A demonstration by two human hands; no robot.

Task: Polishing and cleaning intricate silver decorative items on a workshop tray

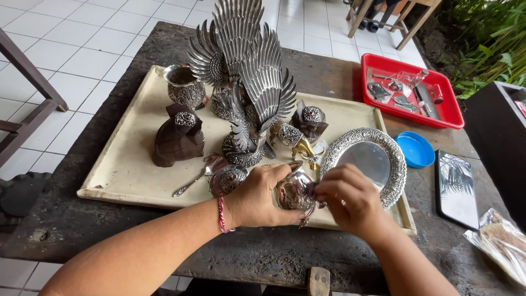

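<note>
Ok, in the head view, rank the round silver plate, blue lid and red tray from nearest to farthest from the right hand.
1. Silver plate: just above the right hand, on the cream tray.
2. Blue lid: further right, on the table.
3. Red tray: far right corner.

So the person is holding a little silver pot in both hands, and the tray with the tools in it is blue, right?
Not quite. The head view shows the tray with the tools is red; only the small lid beside it is blue. Both the left hand and the right hand do hold the little silver pot.
</note>
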